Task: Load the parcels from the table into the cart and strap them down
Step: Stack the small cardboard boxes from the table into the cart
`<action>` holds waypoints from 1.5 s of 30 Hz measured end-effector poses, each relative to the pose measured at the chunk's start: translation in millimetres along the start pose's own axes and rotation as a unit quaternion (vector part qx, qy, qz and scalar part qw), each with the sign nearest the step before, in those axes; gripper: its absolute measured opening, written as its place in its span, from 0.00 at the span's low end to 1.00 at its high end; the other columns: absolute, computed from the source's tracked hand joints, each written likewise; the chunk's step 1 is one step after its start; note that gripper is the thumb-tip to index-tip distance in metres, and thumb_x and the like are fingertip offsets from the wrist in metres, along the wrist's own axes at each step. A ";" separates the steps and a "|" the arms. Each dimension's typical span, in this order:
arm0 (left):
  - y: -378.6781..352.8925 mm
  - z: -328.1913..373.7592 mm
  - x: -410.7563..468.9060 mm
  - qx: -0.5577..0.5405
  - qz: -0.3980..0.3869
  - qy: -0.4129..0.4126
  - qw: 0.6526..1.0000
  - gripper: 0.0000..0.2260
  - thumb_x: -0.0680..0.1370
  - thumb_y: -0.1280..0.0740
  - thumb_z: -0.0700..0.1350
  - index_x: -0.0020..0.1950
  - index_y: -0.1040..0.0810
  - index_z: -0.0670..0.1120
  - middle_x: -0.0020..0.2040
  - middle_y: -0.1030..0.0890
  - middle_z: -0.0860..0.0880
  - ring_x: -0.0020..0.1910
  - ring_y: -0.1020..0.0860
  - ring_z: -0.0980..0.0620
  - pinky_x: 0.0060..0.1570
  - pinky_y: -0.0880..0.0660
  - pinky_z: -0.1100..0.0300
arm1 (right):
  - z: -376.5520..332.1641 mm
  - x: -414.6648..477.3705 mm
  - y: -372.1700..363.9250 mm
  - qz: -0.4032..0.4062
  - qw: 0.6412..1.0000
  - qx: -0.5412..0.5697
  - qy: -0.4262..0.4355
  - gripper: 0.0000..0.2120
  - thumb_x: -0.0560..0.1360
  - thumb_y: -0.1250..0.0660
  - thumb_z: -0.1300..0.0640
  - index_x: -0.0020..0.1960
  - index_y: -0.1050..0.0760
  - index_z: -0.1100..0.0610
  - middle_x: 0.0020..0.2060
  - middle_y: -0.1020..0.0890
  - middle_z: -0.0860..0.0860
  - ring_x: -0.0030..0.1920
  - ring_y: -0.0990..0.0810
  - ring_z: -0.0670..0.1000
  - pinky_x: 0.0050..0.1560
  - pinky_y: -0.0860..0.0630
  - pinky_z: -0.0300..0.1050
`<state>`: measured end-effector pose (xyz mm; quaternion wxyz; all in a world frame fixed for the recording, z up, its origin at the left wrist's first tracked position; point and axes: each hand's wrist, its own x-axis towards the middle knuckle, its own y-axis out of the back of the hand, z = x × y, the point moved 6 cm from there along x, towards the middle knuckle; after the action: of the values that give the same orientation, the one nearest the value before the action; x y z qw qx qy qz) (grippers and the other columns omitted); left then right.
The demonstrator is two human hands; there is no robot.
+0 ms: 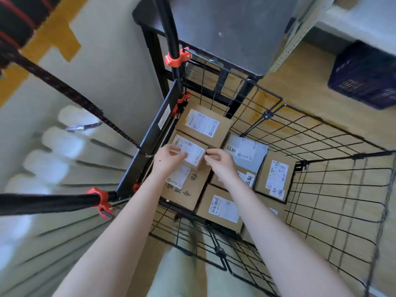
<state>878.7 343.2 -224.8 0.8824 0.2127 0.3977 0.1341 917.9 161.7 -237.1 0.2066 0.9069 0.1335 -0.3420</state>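
A person's left hand and right hand curl round the near corners of a small brown cardboard parcel with a white label. It sits over other labelled cardboard parcels on the left side of the black wire-mesh cart.

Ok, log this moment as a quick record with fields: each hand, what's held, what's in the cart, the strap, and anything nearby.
left hand: grips the small parcel at its left side
right hand: pinches the same parcel's right edge
small parcel: cardboard, white label up, held above the others
cart: black wire walls; holds labelled cardboard boxes and a grey mailer bag
strap: black-and-red cord, hooked end at the cart frame, not across the parcels
nearby: grey table, blue crate
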 end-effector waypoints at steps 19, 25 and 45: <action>81.4 133.0 -253.0 -0.081 0.091 -0.217 0.969 0.06 0.74 0.29 0.42 0.48 0.23 0.52 0.43 0.20 0.53 0.38 0.21 0.56 0.39 0.22 0.64 | -145.9 -224.7 104.5 -0.064 0.939 -0.152 0.302 0.12 0.74 0.30 0.59 0.54 0.22 0.44 0.46 0.19 0.43 0.46 0.19 0.42 0.52 0.21 0.43; 55.4 128.3 -342.1 -0.088 0.125 -0.208 0.966 0.16 0.71 0.31 0.34 0.52 0.23 0.53 0.52 0.20 0.56 0.45 0.19 0.60 0.37 0.23 0.69 | -147.4 -284.8 142.9 -0.134 0.902 -0.193 0.362 0.18 0.74 0.31 0.63 0.60 0.24 0.46 0.49 0.20 0.42 0.52 0.20 0.41 0.56 0.21 0.43; 59.9 -3.1 -615.9 -0.191 0.427 -0.146 0.872 0.23 0.69 0.37 0.26 0.49 0.22 0.54 0.49 0.20 0.58 0.46 0.20 0.61 0.46 0.21 0.63 | -97.6 -489.8 76.6 -0.430 0.717 -0.210 0.506 0.28 0.71 0.39 0.73 0.61 0.23 0.46 0.57 0.21 0.45 0.57 0.22 0.43 0.52 0.21 0.39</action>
<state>473.4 146.4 199.4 0.8107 0.2063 0.1013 0.5384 644.7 90.4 181.9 0.1240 0.7226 0.6626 0.1531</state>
